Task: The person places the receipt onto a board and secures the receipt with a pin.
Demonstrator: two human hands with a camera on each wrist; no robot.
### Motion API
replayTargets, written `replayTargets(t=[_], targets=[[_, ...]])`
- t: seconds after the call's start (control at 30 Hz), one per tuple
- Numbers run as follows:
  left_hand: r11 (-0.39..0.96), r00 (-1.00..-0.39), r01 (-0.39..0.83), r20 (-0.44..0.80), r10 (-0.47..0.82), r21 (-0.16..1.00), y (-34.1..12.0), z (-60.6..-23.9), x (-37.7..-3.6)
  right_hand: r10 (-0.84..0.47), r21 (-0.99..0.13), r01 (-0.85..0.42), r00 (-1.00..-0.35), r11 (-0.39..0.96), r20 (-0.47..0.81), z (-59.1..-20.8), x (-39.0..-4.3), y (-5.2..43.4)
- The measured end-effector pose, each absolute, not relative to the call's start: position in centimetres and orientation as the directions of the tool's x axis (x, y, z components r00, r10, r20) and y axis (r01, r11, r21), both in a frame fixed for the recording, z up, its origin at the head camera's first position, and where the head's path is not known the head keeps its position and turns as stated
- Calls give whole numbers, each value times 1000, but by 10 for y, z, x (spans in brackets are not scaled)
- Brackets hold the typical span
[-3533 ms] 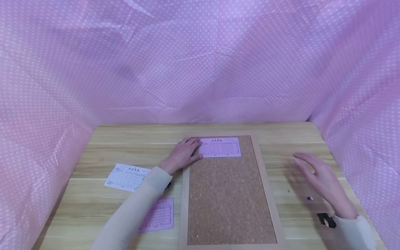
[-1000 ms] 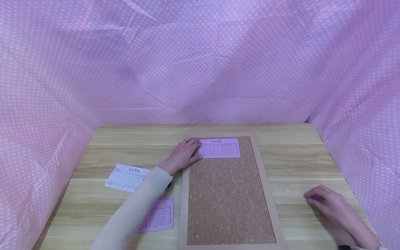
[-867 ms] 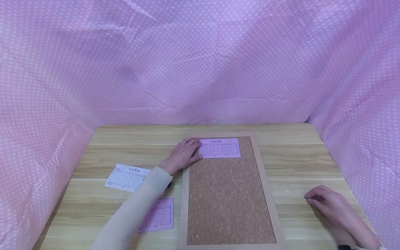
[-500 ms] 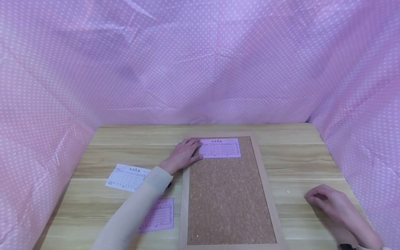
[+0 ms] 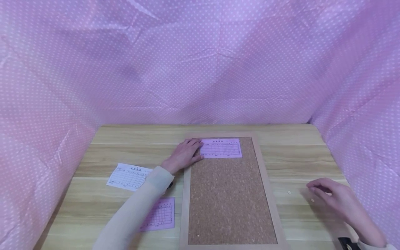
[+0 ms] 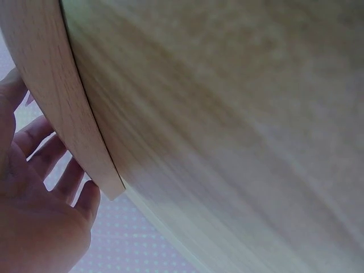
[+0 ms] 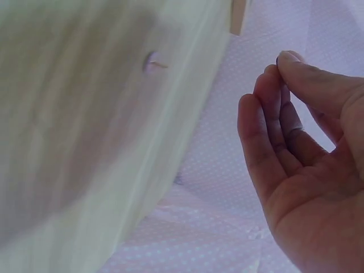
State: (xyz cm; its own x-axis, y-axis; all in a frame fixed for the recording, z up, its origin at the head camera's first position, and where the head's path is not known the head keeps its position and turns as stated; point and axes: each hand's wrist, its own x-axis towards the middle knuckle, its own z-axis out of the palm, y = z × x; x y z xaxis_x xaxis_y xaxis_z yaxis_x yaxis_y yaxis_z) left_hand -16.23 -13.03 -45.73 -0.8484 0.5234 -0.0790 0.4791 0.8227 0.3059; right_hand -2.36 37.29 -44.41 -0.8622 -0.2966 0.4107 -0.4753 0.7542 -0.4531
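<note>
A person's left hand (image 5: 184,154) lies flat at the top left corner of a cork board (image 5: 229,201), its straight fingers pressing down the left edge of a pink slip (image 5: 221,148) that sits across the board's upper end. The right hand (image 5: 339,201) hovers low over the wooden table (image 5: 290,156) to the board's right, thumb and forefinger closed together at the tips; the right wrist view shows the pinch but not plainly whether anything is caught in it. A pale pin (image 5: 289,192) lies on the table just left of that hand, and the right wrist view shows one (image 7: 152,62) lying on its side on the wood. A white slip (image 5: 128,176) and a second pink slip (image 5: 158,215) lie on the table to the board's left, beside the left sleeve. The step in hand appears to be the pick-up of a pin while the slip is kept in place. The next move likely calls for a sure grip on a pin, a carry to the held slip, and a straight press through the paper into the cork, with the left hand steady so the slip does not shift.
</note>
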Motion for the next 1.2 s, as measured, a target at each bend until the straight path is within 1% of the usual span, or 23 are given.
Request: replayTargets(t=[0.43,0.77,0.9,1.03,1.2], targets=[[826,-850,473,-87,519,306,-131,-457,-161,-227,-490,-447,-867,748,444,-417,-33,346],[821,-849,476,-78,522,313,-131,-457,-161,-170,-562,-444,-865,697,472,-406,-45,320],[820,-848,482,-72,526,310,-132,-458,-160,-130,-603,-407,-884,687,449,-403,-49,310],[817,-846,487,-67,529,309,-132,-458,-160,-99,-606,-357,-904,711,416,-397,-54,301],[822,-847,482,-81,526,302,-131,-459,-161,-86,-640,-342,-914,689,396,-392,-61,290]])
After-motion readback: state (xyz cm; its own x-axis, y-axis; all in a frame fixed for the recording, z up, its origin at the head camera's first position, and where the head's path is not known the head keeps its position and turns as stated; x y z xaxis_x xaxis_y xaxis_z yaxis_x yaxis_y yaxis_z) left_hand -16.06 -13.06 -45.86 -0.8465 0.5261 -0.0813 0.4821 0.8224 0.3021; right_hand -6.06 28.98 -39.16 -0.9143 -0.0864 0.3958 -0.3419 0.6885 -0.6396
